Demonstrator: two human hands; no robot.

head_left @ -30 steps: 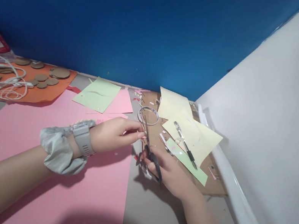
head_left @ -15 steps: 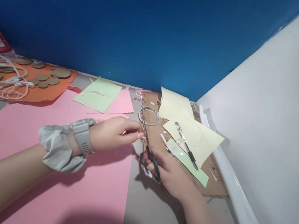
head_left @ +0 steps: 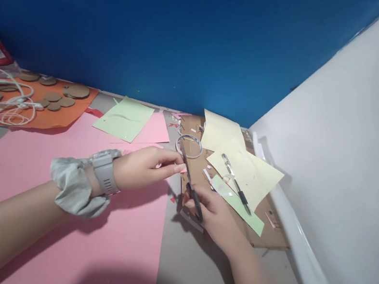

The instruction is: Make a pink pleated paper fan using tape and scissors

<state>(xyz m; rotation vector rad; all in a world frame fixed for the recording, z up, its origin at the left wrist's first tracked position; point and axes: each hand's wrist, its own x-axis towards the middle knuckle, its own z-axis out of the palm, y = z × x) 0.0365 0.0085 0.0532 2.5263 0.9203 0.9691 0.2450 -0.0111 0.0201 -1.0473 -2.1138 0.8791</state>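
Short of the worktop (head_left: pixel 201 281)'s back edge, the left hand (head_left: pixel 146 166) pinches a pink scrap (head_left: pixel 183 170) while the right hand (head_left: pixel 209 209) grips scissors (head_left: pixel 189 187), so I'd favour small, careful snips.

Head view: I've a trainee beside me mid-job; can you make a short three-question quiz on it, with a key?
1. What does the right hand hold?
A) bottle
B) scissors
C) watch

2. True or false: the pen lies on the orange sheet.

3. Fill in the colour: the left hand pinches a small ____ scrap.

Key:
1. B.
2. False; the pen lies across yellow paper, its tip over the green strip.
3. Pink.
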